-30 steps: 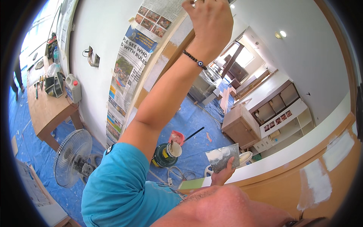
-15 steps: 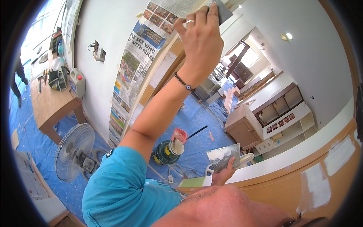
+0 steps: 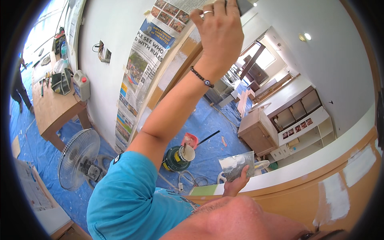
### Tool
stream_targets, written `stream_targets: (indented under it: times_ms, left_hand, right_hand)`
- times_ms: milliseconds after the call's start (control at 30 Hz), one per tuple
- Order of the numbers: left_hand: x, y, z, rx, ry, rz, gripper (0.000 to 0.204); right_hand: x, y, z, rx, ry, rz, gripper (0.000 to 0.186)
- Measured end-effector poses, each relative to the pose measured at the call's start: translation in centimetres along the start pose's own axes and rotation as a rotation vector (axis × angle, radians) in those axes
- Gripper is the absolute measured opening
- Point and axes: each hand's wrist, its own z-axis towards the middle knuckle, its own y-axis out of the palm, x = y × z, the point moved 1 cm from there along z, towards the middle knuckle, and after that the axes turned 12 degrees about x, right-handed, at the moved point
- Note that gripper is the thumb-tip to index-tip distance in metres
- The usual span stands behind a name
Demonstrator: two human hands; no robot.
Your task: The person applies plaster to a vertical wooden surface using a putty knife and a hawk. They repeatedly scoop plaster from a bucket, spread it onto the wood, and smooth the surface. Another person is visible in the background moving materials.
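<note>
My left hand [image 3: 222, 36] is raised at the top, its back toward me, with a ring on one finger and a beaded bracelet on the wrist. Its fingers press on a flat grey scraper [image 3: 245, 5], cut off by the top edge. Beside it runs a wooden trim [image 3: 172, 74] with white filler patches. Lower down, my right hand [image 3: 237, 184] grips a square metal plate [image 3: 236, 168] smeared with white and grey putty, thumb on top. What the scraper's edge touches is out of view.
Newspaper [image 3: 146, 56] covers part of the white wall. A fan [image 3: 80, 160], a dark green drum [image 3: 172, 160] with a white tub [image 3: 187, 153], and a wooden table [image 3: 60, 108] stand on blue sheeting [image 3: 208, 120]. A person [image 3: 20, 88] stands at far left.
My left hand has moved up and slightly right with the scraper. My right hand and the plate have hardly moved. The person at far left shows more of the body.
</note>
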Motion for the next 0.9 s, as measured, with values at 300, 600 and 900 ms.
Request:
stream_targets:
  times_ms: [300, 600, 900]
  left_hand:
    - [0.1, -3.2, -1.4, 0.060, 0.021, -0.081, 0.049]
    - [-0.1, -1.5, -4.1, 0.042, 0.081, -0.014, 0.052]
    - [-2.1, -2.0, -5.2, 0.074, 0.049, 0.097, 0.060]
  right_hand:
    - [0.2, 0.2, -0.1, 0.008, 0.004, 0.001, 0.070]
    - [0.0, -0.2, -0.3, 0.003, 0.007, -0.009, 0.068]
    - [0.2, 0.1, -0.2, -0.020, 0.020, -0.015, 0.073]
